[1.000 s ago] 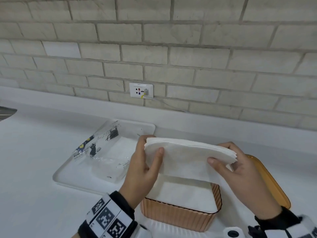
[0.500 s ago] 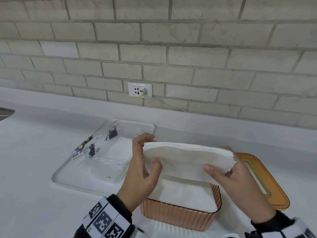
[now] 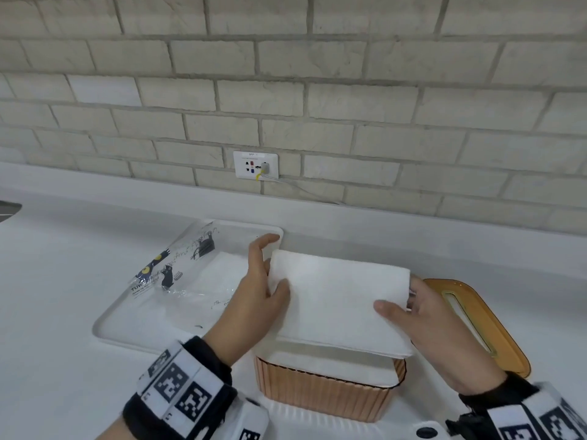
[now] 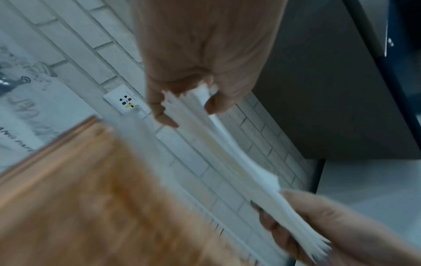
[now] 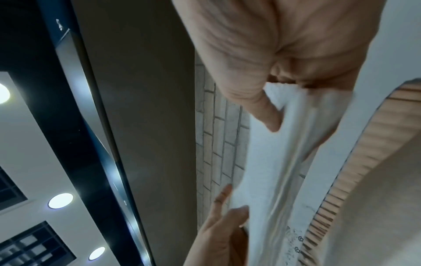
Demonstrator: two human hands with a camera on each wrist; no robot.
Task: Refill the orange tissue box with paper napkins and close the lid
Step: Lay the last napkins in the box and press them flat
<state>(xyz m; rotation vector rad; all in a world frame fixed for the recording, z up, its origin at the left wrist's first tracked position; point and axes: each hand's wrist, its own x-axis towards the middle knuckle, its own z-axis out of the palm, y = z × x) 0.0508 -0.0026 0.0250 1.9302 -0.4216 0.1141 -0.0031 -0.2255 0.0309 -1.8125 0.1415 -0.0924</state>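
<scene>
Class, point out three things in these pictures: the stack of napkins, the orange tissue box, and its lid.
stack of napkins [image 3: 336,296], head view, middle of the top sheet.
orange tissue box [image 3: 320,393], head view, ribbed front wall.
lid [image 3: 495,319], head view, flat part right of its slot.

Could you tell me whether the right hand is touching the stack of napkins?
Touching: in the head view the right hand pinches the stack of napkins.

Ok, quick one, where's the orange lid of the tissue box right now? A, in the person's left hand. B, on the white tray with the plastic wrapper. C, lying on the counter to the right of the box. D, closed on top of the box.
C: the orange lid lies flat on the counter just right of the open tissue box, behind the right hand.
</scene>
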